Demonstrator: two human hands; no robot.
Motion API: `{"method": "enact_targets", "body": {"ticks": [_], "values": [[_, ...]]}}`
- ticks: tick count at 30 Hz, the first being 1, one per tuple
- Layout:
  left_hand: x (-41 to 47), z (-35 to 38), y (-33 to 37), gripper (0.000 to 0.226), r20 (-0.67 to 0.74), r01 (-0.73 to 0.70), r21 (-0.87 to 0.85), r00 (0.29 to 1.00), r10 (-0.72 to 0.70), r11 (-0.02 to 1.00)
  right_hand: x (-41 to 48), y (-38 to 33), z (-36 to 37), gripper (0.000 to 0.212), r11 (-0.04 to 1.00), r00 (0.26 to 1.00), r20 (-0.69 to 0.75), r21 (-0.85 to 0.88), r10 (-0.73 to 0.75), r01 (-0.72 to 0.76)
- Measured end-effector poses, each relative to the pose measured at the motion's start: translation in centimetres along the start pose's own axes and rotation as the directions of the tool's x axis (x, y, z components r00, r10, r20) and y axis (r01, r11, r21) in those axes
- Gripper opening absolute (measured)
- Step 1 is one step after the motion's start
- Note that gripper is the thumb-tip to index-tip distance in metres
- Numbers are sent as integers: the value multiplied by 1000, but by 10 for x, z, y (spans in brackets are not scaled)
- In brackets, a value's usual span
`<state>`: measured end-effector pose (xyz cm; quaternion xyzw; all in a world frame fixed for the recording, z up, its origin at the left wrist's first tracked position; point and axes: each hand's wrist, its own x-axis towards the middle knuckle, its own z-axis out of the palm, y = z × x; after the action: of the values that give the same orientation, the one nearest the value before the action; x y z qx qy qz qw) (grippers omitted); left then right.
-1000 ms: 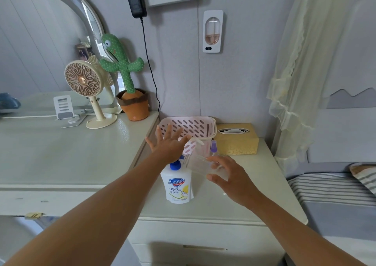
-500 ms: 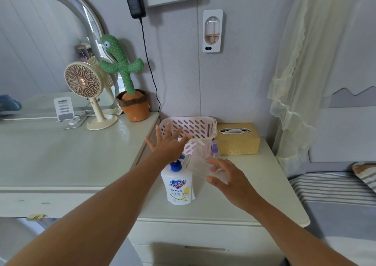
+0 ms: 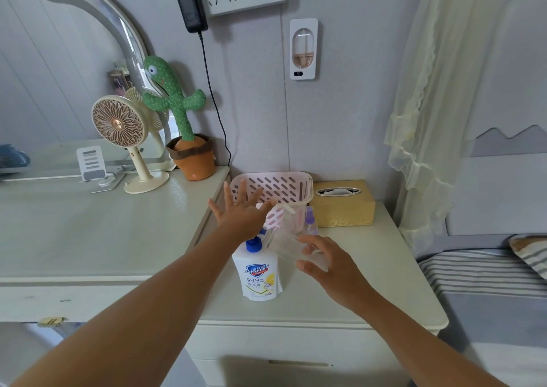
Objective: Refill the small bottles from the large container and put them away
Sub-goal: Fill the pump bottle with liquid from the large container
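Meanwhile, a person's left hand (image 3: 240,218) hovers splayed and empty just above the blue-capped soap container (image 3: 258,277). The right hand (image 3: 334,265), right of it, grasps a blurred clear plastic item (image 3: 287,246); a purple spray bottle (image 3: 310,222) stands behind.

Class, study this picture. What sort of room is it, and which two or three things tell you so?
Most likely a bedroom: a bed with striped bedding at the right, a gauzy curtain beside it, and a dressing table with an arched mirror on the left.
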<state>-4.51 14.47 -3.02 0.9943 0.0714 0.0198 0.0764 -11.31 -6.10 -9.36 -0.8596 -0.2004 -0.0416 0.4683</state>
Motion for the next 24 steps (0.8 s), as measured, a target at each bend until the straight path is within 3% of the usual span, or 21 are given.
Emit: {"method": "enact_targets", "body": {"ticks": [9,18,24], "values": [[-5,12,-1,57,34,33,-57,999,-31,998,-4,4,4,38,1000,1000,15,1,15,-15],[-2,-2,-1,63,2,-17,33,1000,17,999,-1,-2,-1,36,1000,1000,19,-4,16,-15],[-6,11,-3,58,35,19,-33,999,-18,999,-5,2,2,34,999,996,79,-15,33,-31]]}}
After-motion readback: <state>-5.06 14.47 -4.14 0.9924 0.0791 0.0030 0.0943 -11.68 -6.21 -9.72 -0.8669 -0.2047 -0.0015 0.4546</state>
